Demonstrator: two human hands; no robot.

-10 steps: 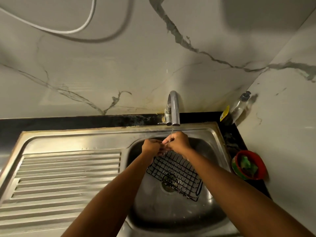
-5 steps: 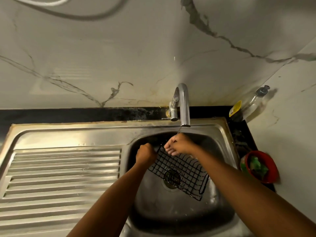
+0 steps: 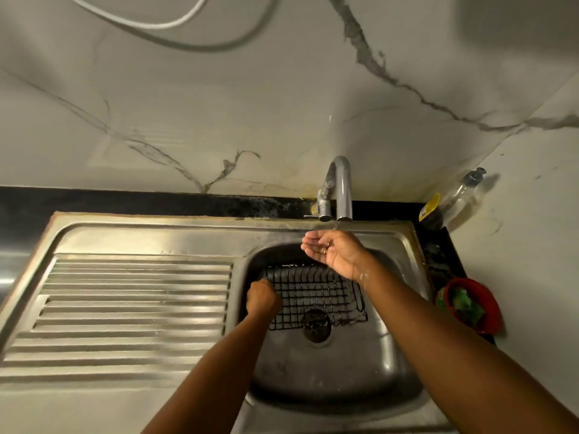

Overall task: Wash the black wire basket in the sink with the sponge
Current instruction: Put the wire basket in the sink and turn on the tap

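The black wire basket (image 3: 316,297) lies in the steel sink (image 3: 332,380), over the drain. My left hand (image 3: 263,300) grips the basket's left edge with curled fingers. My right hand (image 3: 333,253) is held palm up and cupped under the tap (image 3: 340,189), above the basket's far side, holding nothing. A thin trickle of water falls from the spout onto it. A green sponge (image 3: 463,306) sits in a red bowl (image 3: 487,308) to the right of the sink.
The ribbed steel draining board (image 3: 131,311) lies left of the basin. A clear soap bottle (image 3: 454,200) leans in the back right corner. Marble walls close in behind and on the right. A white cable (image 3: 150,23) hangs on the back wall.
My right hand has let go of the basket's far edge, risen and turned palm up under the tap. The basket has swung flatter in the basin, with my left hand holding it lower.
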